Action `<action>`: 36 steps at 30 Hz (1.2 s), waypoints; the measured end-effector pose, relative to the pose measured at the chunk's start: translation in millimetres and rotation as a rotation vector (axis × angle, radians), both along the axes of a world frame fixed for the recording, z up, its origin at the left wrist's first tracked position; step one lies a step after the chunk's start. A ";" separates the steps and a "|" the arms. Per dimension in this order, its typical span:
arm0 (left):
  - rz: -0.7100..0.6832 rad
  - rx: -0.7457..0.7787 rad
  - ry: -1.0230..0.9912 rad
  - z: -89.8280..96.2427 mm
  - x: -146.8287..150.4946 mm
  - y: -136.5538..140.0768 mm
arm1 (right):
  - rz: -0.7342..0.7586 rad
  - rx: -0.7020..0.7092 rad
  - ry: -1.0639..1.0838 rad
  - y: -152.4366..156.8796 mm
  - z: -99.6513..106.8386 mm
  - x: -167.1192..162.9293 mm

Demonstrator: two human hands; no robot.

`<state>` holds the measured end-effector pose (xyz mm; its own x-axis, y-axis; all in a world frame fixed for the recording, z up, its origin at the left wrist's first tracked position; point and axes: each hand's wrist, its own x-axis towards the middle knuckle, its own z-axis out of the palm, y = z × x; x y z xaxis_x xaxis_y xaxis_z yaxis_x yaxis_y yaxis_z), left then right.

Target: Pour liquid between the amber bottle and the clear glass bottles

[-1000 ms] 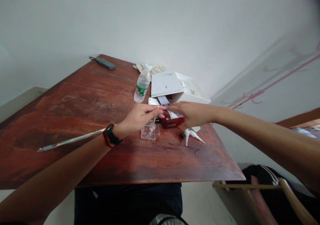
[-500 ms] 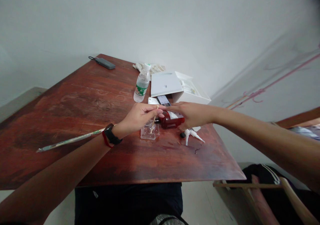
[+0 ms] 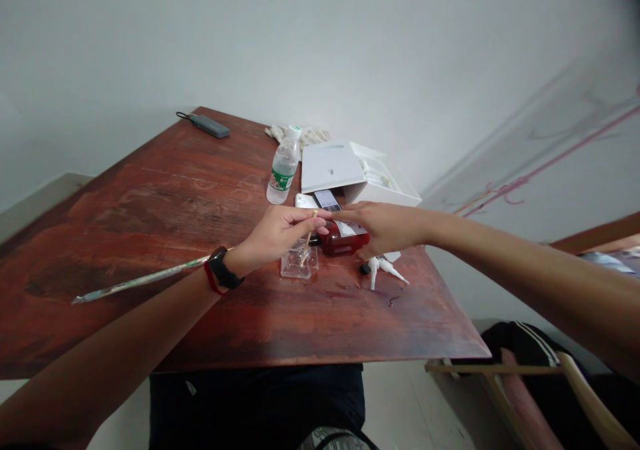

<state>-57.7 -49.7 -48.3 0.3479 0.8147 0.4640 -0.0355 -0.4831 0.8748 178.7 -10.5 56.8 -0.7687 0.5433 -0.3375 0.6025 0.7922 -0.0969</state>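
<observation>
Evidently, the step in hand is work with a thin stick (image 3: 308, 242) at a clear plastic tray (image 3: 290, 268), which rests on the worktop (image 3: 200, 203) in front of you. Your left hand (image 3: 275, 233) closes its grip on the stick's upper end, thumb set against fingers; the stick slants downward, and its lower end appears to reach into the tray. Your right hand (image 3: 387, 227) spreads over a red-brown bottle (image 3: 345, 245), its fingertips meeting or nearly meeting those of the left; whether its grip grasps the bottle or merely covers it cannot be told from this angle. As a judgement, the next move calls for a light pinch and a steady wrist, with the stick inside the tray's walls and the bottle secured against rolling. Note the appearance: the stick is pale and slender, like bare wood; the tray is transparent and shallow, its contents too small to make out; the bottle is shiny, with a pale label and a black neck toward the tray. White nozzles (image 3: 387, 267) lie near its base.
</observation>
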 end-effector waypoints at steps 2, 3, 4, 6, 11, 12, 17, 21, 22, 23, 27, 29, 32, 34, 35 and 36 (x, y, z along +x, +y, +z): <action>0.000 0.001 0.003 -0.2 0.1 -0.1 | -0.001 -0.004 -0.001 -0.4 1.1 -1.1; 0.001 0.000 0.003 -0.3 0.2 -0.1 | -0.003 -0.007 -0.003 -0.6 1.4 -1.5; 0.002 -0.001 0.002 -0.4 0.2 -0.1 | -0.006 -0.007 -0.007 -0.8 1.6 -1.8; 0.001 -0.001 0.000 -0.5 0.3 -0.1 | -0.013 -0.007 -0.012 -1.1 1.5 -1.7; 0.002 0.004 0.006 -0.1 0.7 0.4 | 0.006 0.001 0.026 0.5 -0.5 1.1; 0.004 0.003 0.006 -0.1 0.9 0.6 | 0.011 0.001 0.030 1.0 -0.9 1.6; -0.002 -0.003 -0.004 -0.5 1.3 1.5 | 0.024 -0.003 0.015 2.4 -0.3 1.5; -0.005 -0.014 -0.003 -0.4 0.8 1.6 | 0.033 -0.010 0.007 2.3 0.8 0.8; -0.004 -0.013 -0.004 -0.3 0.7 1.5 | 0.028 -0.008 0.004 2.3 0.8 0.8; -0.003 -0.011 -0.004 -0.3 0.7 1.4 | 0.021 -0.006 0.002 2.3 0.8 0.9; 0.005 -0.004 0.002 -0.6 0.7 1.0 | 0.025 -0.007 0.006 2.0 0.5 1.1; 0.011 0.001 0.006 -0.9 0.9 1.0 | 0.023 -0.010 0.011 1.3 0.6 0.8; 0.020 0.009 0.012 -1.3 1.2 1.4 | 0.004 -0.012 0.011 0.2 1.0 -0.3; 0.020 0.012 0.013 -1.3 1.3 1.7 | 0.002 -0.010 0.010 -0.1 1.3 -1.1; 0.018 0.011 0.013 -1.3 1.4 1.7 | 0.002 -0.007 0.008 0.1 1.4 -1.3; 0.018 0.010 0.012 -1.3 1.3 1.8 | 0.001 -0.006 0.007 0.4 1.5 -1.3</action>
<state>-56.4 -47.9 -49.6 0.3391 0.8160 0.4681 -0.0163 -0.4924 0.8702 177.4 -10.2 58.3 -0.7715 0.5403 -0.3359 0.6009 0.7923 -0.1057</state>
